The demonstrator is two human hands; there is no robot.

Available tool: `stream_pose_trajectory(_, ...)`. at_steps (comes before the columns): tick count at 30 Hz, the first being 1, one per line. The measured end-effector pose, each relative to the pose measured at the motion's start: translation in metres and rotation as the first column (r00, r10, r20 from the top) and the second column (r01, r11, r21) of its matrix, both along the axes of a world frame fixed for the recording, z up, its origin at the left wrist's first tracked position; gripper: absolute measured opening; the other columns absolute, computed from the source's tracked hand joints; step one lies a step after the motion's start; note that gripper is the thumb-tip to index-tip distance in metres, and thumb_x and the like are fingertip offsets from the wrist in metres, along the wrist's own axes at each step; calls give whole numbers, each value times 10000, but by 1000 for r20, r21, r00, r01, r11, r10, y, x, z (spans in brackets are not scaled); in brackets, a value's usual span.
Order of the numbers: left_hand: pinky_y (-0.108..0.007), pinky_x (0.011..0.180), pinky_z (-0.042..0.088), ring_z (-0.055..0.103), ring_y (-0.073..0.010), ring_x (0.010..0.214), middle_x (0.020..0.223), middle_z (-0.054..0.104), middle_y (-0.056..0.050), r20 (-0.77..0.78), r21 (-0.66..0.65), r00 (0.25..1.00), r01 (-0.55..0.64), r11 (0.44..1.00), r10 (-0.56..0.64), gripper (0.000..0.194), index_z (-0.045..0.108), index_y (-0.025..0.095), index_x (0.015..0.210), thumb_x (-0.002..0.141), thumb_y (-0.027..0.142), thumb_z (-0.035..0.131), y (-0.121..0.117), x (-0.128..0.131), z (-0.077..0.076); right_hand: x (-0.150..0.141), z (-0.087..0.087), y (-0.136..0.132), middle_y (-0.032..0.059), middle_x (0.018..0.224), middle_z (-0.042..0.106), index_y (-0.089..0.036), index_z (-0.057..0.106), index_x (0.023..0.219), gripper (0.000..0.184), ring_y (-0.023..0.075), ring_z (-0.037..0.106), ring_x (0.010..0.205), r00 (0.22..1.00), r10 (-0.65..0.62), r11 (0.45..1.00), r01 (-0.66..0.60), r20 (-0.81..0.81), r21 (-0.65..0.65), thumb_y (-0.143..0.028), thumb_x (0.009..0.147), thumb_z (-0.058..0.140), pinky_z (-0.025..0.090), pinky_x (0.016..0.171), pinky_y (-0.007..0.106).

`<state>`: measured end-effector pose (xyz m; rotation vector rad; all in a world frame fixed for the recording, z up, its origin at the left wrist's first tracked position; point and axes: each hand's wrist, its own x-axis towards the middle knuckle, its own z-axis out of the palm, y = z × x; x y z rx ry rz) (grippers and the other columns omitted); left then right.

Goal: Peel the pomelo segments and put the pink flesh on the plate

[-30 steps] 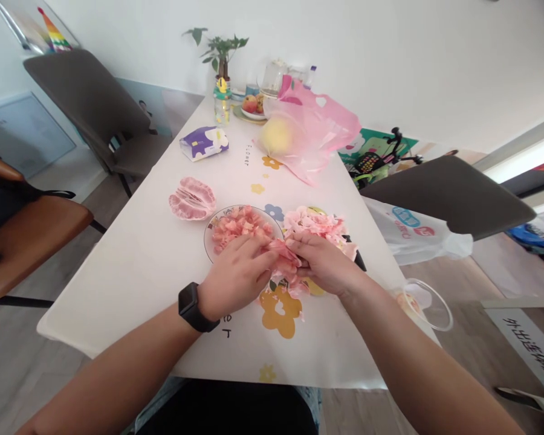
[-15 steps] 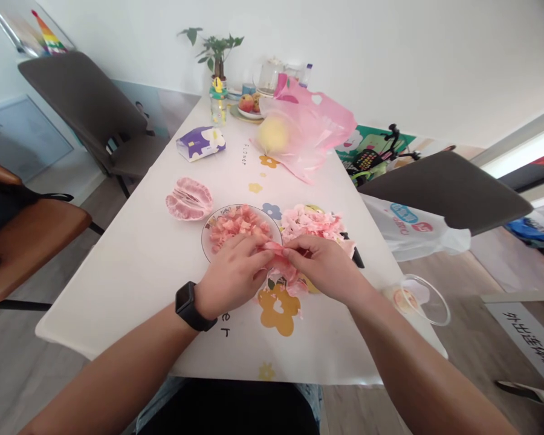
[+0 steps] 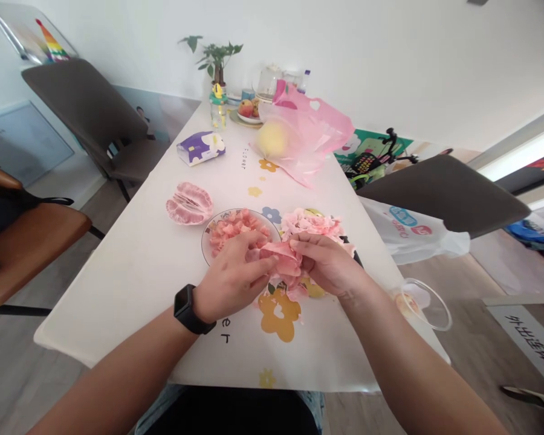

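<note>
Left hand (image 3: 231,272): fingers closed on the left end of a pink citrus segment (image 3: 283,258). Right hand (image 3: 324,261): thumb and finger pinch the same segment at its right edge. Hands are close, segment spans the gap between them, held above the table (image 3: 131,290) near its front edge. Exact grip under the left fingers is partly hidden. Black watch (image 3: 191,309) on left wrist.

Just beyond the left hand: round plate (image 3: 205,246) with a heap of peeled fruit pieces (image 3: 233,231); the hand overlaps its near rim in view. Just beyond the right hand: pile of pale pink skin scraps (image 3: 312,225), right of the plate. Something black pokes out at the pile's right side, mostly covered, can't identify.

Further out: opened half fruit (image 3: 189,204) lies beyond the plate, to its left, cut loose from any wrapper. Purple-and-white tissue pack (image 3: 201,148) behind that. Pink plastic bag (image 3: 321,130) to the right of the pack, round yellow fruit (image 3: 272,139) at its left end. Far end: bottle (image 3: 218,113), potted plant (image 3: 216,57), apples (image 3: 245,108) on a dish.
</note>
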<state>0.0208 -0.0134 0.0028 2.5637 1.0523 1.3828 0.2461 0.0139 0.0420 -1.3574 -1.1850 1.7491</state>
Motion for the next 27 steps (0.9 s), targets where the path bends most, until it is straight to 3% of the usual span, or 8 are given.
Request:
stream_pose_trajectory(3,-408,895,580,659,-236,1070,1247,641,-131,-2,51,998,-64,997,64,126,737,220,969,937,113,680,1,1,-4,0,6,-2,-20,613,594,-213,609,733,417,117,509,531,967,-12,992,-21,255,124,-578,857,769,397,487,251)
stream_pose_trajectory(5,-418,904,577,655,-245,1086,1258,639,-136,-7,52,996,-92,994,93,113,736,219,982,943,124,689,2,2,-7,0,12,-2,-34,587,550,-221,591,732,421,107,449,511,943,-3,992,-40,333,123,-581,859,769,330,463,248)
stream_pose_trajectory(13,-392,851,589,661,-236,1046,1203,662,-119,31,27,991,-130,991,129,111,754,230,950,916,132,713,6,2,-10,-7,12,3,-85,518,406,-236,499,684,487,68,252,441,998,-19,999,20,53,-26,-584,791,822,171,408,241)
stream_pose_trajectory(18,-386,836,594,659,-233,1028,1179,663,-115,41,43,990,-135,990,133,117,755,231,952,911,129,712,7,2,-9,-2,4,7,-37,617,546,-195,620,753,460,70,306,466,997,-25,999,22,-76,-41,-612,785,810,203,413,243)
stream_pose_trajectory(21,-382,828,601,663,-232,1021,1169,662,-117,53,81,992,-121,989,117,156,740,229,999,899,110,724,6,1,-6,8,2,7,-16,699,614,-189,677,874,438,81,357,487,992,-113,994,112,-61,-9,-589,769,821,264,441,252)
stream_pose_trajectory(24,-375,806,601,657,-218,972,1145,662,-114,51,152,995,-98,983,91,203,717,232,1035,888,93,735,4,-1,-1,21,2,1,-11,725,613,-200,695,879,381,107,441,550,967,-212,963,182,140,200,-566,822,783,357,509,268)
stream_pose_trajectory(27,-383,824,604,663,-217,981,1129,671,-103,41,188,997,-70,980,63,214,702,244,1036,897,84,719,0,0,2,28,6,-15,18,818,675,-218,745,988,341,158,563,685,895,-248,916,93,370,389,-540,878,746,472,632,304)
